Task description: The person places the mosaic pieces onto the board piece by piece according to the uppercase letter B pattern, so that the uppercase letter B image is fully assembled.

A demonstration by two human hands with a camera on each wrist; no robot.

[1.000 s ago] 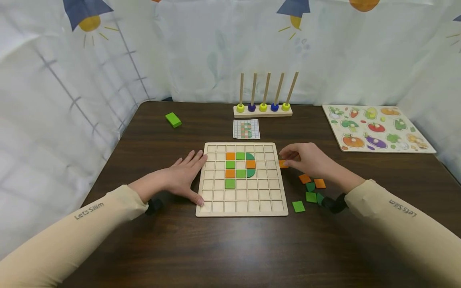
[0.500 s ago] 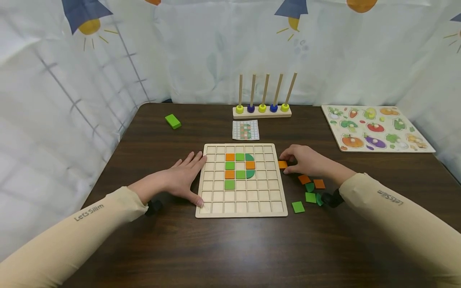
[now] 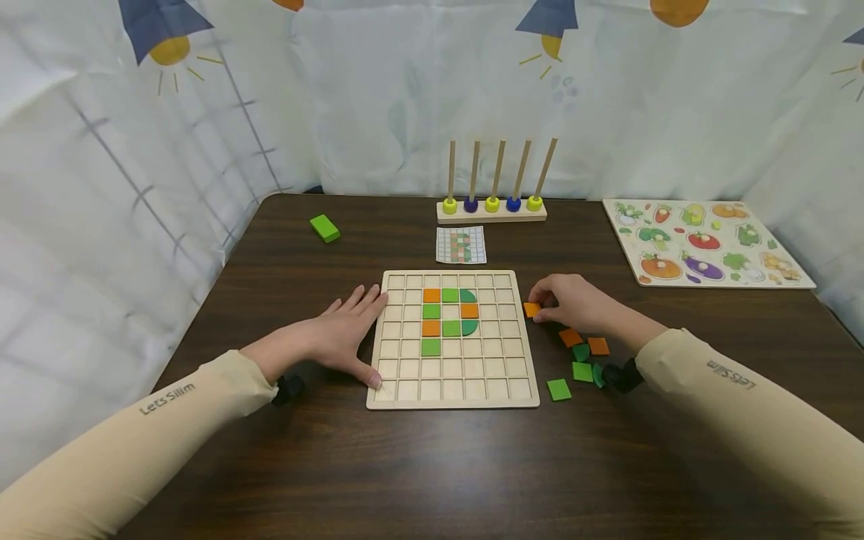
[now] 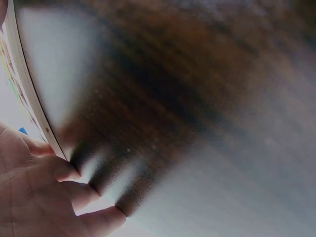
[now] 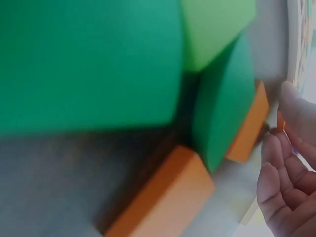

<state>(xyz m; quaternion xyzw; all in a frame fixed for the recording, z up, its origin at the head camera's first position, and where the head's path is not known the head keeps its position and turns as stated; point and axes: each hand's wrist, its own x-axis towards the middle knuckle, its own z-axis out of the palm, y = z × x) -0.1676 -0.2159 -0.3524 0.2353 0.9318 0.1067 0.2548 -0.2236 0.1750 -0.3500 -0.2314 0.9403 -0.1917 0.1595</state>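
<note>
A square wooden grid board point(image 3: 398, 390) lies mid-table, with orange, light green and dark green tiles set in several of its upper squares. Along its left edge my left hand point(image 3: 344, 330) rests with fingers spread, thumb at the lower left; the left wrist view shows those fingertips point(image 4: 106, 219) on the table. Just off the board's right edge, my right hand point(image 3: 574, 300) pinches an orange square tile point(image 3: 532, 310) between thumb and fingers. In the right wrist view only a sliver of this orange tile point(image 5: 280, 121) shows.
Loose orange tiles point(image 3: 598, 346), green squares point(image 3: 559, 389) and dark green rounded pieces point(image 3: 581, 352) lie below my right hand. Behind the board are a pattern card point(image 3: 461, 245) and a peg stand point(image 3: 491, 217). Green blocks point(image 3: 325, 228) lie back left, a vegetable puzzle point(image 3: 709, 270) back right.
The right hand's fingertips have shifted slightly on the orange tile, which stays beside the board and has turned a little. The left hand has kept its place.
</note>
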